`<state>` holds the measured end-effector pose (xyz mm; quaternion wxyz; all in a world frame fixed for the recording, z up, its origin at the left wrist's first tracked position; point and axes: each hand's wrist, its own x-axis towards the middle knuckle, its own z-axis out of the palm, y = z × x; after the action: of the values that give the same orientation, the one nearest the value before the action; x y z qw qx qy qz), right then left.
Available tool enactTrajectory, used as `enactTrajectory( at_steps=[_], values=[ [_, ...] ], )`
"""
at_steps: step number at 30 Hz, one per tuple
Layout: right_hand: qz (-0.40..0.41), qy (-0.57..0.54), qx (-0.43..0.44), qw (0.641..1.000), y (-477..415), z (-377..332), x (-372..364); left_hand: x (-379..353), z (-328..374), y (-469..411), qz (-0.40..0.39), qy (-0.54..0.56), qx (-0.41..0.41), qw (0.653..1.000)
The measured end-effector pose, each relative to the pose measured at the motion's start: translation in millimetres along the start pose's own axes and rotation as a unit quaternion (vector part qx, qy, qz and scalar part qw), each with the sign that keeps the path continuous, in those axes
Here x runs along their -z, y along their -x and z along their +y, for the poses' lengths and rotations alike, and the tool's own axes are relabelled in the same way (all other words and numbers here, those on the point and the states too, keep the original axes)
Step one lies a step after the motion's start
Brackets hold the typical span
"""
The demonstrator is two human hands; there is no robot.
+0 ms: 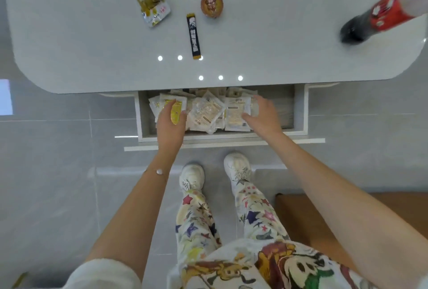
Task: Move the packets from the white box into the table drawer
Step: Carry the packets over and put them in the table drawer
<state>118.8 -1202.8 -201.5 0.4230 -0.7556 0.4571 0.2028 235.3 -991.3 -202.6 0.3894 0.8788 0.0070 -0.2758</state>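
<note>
Packets (206, 112) are piling in drawer (301, 108), left and middle. Left hand (171, 126) is gripping a yellow packet (176, 112); right hand (261, 115) is pressing them, fingers spread. Risk: stacking high, likely snagging under tabletop (254, 33) edge on closing.

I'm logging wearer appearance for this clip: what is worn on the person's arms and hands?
Both forearms are bare, no gloves. The left hand has a thin bracelet with a small pale round charm at its wrist, and a white sleeve ends near that elbow. The right hand shows no visible jewellery.
</note>
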Motion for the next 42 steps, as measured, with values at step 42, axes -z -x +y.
enactTrajectory(
  at_steps=[42],
  values=[
    [-0.075,0.450,0.626,0.633,586.0,-569.3,-374.6,702.1,-202.9,408.6,0.375,-0.135,0.272,0.876]
  ],
)
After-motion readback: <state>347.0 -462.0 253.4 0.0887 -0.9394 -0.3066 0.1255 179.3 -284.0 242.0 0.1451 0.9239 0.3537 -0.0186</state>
